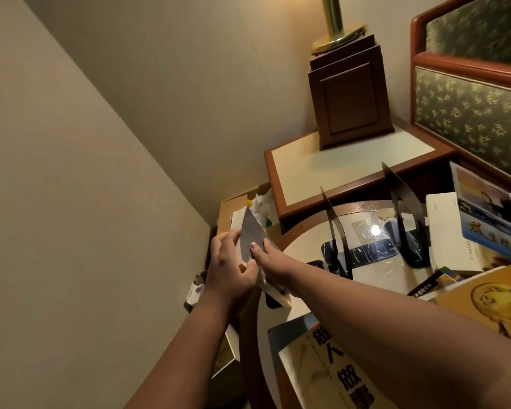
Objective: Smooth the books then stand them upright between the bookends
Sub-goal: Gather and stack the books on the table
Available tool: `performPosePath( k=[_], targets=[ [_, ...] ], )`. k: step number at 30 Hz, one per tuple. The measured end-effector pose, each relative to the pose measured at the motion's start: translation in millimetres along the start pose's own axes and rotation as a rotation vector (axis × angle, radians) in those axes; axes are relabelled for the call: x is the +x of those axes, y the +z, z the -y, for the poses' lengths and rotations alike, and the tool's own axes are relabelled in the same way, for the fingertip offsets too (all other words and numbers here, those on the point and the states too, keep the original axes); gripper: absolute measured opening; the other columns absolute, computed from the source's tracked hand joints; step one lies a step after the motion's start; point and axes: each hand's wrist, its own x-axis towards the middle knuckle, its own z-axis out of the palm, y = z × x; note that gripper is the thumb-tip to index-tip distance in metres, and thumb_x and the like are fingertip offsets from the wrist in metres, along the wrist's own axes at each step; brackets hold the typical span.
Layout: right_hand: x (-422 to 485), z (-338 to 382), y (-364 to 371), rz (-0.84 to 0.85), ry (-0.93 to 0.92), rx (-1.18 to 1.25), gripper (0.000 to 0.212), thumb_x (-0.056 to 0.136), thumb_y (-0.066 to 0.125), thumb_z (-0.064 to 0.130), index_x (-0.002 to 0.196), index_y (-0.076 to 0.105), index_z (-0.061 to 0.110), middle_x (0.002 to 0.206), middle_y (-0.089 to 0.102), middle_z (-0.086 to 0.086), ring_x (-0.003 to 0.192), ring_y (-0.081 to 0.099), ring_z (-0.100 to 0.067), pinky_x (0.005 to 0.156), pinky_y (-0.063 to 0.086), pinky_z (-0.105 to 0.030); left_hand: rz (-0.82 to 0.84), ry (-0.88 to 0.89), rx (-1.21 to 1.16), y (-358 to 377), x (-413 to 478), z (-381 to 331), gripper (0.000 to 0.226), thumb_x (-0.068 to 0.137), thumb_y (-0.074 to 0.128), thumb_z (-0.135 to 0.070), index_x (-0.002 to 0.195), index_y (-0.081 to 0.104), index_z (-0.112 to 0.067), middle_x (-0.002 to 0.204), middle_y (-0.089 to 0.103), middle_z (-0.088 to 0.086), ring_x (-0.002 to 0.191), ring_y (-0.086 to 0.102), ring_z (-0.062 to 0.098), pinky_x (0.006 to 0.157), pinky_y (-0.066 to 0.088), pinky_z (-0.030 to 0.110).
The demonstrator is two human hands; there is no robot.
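My left hand (230, 271) grips the tilted paperback (252, 230); my right hand (267, 255) presses flat on its cover, left of the bookends (335, 240).

- A book (252, 231) is held tilted beside the round table (375, 273), its page edge gripped by the left hand (230, 270).
- Fingers of the right hand (267, 256) are laid on its grey cover.
- A left bookend (335, 231) and a right bookend (406, 222) are stood apart on the table.
- A yellow book (322, 367) is laid flat nearby.
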Motion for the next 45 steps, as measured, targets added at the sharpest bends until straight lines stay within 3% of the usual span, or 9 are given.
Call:
performPosePath(
  k=[2, 7, 14, 19, 24, 31, 36, 40, 45],
  targets=[
    [5, 1, 1, 0.005, -0.005, 0.025, 0.08, 0.093, 0.031, 0.071, 0.156, -0.005, 0.035, 0.165, 0.01, -0.008, 0.148, 0.016, -0.04, 0.112, 0.029, -0.061, 0.022, -0.049, -0.05, -4, 7, 0, 0.056, 0.09, 0.062, -0.018, 0.14, 0.036, -0.02, 0.143, 0.03, 0.002, 0.131, 0.042, 0.021, 0.1, 0.049, 0.036],
    [6, -4, 3, 0.041, -0.011, 0.076, 0.086, 0.089, 0.034, 0.076, 0.155, -0.005, 0.039, 0.165, 0.008, -0.009, 0.148, 0.015, -0.041, 0.114, 0.027, -0.061, 0.154, -0.02, 0.038, -5, 16, 1, 0.079, 0.087, 0.039, -0.041, 0.157, 0.006, -0.025, 0.165, -0.006, -0.01, 0.146, 0.007, 0.006, 0.11, 0.02, 0.028],
    [9, -9, 6, 0.12, 0.025, 0.105, 0.092, 0.086, 0.037, 0.079, 0.153, -0.013, 0.041, 0.165, 0.0, -0.011, 0.147, 0.012, -0.045, 0.113, 0.025, -0.063, 0.246, -0.012, 0.184, -14, 20, 11, 0.082, 0.086, 0.03, -0.042, 0.159, -0.001, -0.02, 0.166, -0.009, -0.004, 0.152, -0.008, 0.01, 0.121, 0.01, 0.034],
    [-6, -4, -7, 0.144, 0.047, 0.122, 0.079, 0.097, 0.032, 0.064, 0.155, -0.014, 0.035, 0.165, -0.002, -0.014, 0.147, 0.013, -0.047, 0.108, 0.031, -0.059, 0.237, -0.019, 0.248, -8, 24, 6, 0.078, 0.097, 0.041, -0.043, 0.159, 0.0, -0.02, 0.167, -0.008, -0.002, 0.153, -0.004, 0.017, 0.12, 0.019, 0.041],
    [-8, 4, -13, 0.081, 0.08, -0.029, 0.083, 0.095, 0.036, 0.068, 0.156, -0.009, 0.034, 0.163, 0.011, -0.018, 0.141, 0.028, -0.05, 0.099, 0.04, -0.059, 0.168, 0.01, 0.274, -6, 24, 5, 0.074, 0.098, 0.049, -0.041, 0.158, 0.011, -0.019, 0.167, 0.004, 0.0, 0.153, 0.005, 0.02, 0.122, 0.02, 0.043],
    [-14, 16, -23, -0.159, -0.068, -0.17, 0.065, 0.101, 0.043, 0.05, 0.152, 0.029, 0.012, 0.152, 0.038, -0.013, 0.134, 0.043, -0.034, 0.097, 0.046, -0.044, 0.147, 0.026, 0.293, -11, 16, -3, 0.074, 0.096, 0.052, -0.048, 0.157, 0.02, -0.021, 0.164, 0.017, 0.0, 0.15, 0.016, 0.024, 0.117, 0.027, 0.045],
    [-25, 18, -31, -0.196, -0.068, -0.178, 0.062, 0.099, 0.046, 0.051, 0.147, 0.035, 0.013, 0.142, 0.048, -0.012, 0.124, 0.052, -0.03, 0.082, 0.05, -0.036, 0.127, 0.036, 0.274, -17, 8, -14, 0.074, 0.094, 0.056, -0.047, 0.155, 0.024, -0.023, 0.162, 0.023, 0.002, 0.148, 0.023, 0.026, 0.116, 0.031, 0.047],
    [-45, 9, -44, -0.184, -0.075, -0.165, 0.061, 0.099, 0.048, 0.05, 0.146, 0.036, 0.013, 0.141, 0.05, -0.011, 0.126, 0.052, -0.031, 0.091, 0.051, -0.042, 0.046, 0.071, 0.24, -22, -11, -30, 0.07, 0.093, 0.057, -0.044, 0.153, 0.029, -0.022, 0.16, 0.028, 0.004, 0.146, 0.026, 0.025, 0.114, 0.032, 0.046],
    [-75, 4, -57, -0.193, -0.102, -0.253, 0.062, 0.1, 0.049, 0.047, 0.149, 0.033, 0.014, 0.145, 0.046, -0.013, 0.126, 0.051, -0.032, 0.085, 0.055, -0.037, -0.021, 0.165, 0.177, -8, -59, -59, 0.067, 0.093, 0.054, -0.045, 0.152, 0.028, -0.027, 0.162, 0.023, -0.002, 0.149, 0.019, 0.018, 0.12, 0.026, 0.044]
  ],
)
